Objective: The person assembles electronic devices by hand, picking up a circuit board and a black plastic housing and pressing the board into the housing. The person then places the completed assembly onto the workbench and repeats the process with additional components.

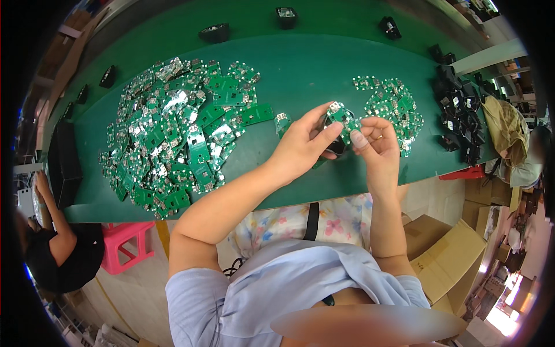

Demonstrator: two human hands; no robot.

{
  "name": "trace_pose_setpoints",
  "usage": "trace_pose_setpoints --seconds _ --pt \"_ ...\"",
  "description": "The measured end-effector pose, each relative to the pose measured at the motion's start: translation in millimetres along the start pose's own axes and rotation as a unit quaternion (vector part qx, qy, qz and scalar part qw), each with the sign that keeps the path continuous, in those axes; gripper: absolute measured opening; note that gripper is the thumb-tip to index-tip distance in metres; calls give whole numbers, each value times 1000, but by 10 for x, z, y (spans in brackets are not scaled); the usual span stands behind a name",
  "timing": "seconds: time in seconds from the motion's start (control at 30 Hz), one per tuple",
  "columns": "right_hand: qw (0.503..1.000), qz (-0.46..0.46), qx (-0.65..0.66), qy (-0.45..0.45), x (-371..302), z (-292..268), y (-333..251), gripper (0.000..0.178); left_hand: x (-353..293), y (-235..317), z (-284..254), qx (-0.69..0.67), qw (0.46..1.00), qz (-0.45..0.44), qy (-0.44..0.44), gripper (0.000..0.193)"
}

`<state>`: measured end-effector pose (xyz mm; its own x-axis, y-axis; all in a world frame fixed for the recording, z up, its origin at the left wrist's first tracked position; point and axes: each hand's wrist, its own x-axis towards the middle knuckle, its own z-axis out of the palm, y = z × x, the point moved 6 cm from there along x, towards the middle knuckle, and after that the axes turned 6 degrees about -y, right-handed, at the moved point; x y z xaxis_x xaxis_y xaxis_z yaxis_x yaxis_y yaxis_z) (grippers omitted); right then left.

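Observation:
My left hand [296, 146] is closed around a small black housing [335, 146], its thumb pressing on top. A green circuit board [340, 113] lies at the upper side of that housing. My right hand [379, 151] pinches the board's near right end between thumb and forefinger; how far the board sits inside the housing cannot be made out. Just left of my hands a single board [281, 124] rests on the green table [300, 75]. A wide heap of circuit boards [153, 130] spreads over the table's left half. Beyond my right hand is a smaller heap of boards [399, 107].
Many black housings [459, 115] are piled at the table's right end, beside a tan cloth [504, 128]. Black parts [286, 17] stand spaced along the far side. A pink stool [126, 246], a co-worker's arm [58, 234] and an open cardboard box [448, 257] flank me.

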<state>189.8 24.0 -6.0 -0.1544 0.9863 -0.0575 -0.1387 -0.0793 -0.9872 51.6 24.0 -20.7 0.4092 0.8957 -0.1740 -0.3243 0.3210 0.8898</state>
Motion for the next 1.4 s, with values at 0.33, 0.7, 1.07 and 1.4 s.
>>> trace_pose_setpoints --seconds 0.33,0.7,1.07,1.4 --pt "912 -219 -345 12 -54 204 -353 27 -19 -3 -52 161 987 15 17 36" --pt "783 -332 -526 -11 -62 330 -594 8 -202 368 29 365 875 299 109 28" --pt "752 -331 -569 -42 -82 381 -605 22 -206 453 92 436 830 322 135 10" --pt "912 -251 -325 -22 -44 146 -364 11 -78 158 22 110 993 30 17 11"
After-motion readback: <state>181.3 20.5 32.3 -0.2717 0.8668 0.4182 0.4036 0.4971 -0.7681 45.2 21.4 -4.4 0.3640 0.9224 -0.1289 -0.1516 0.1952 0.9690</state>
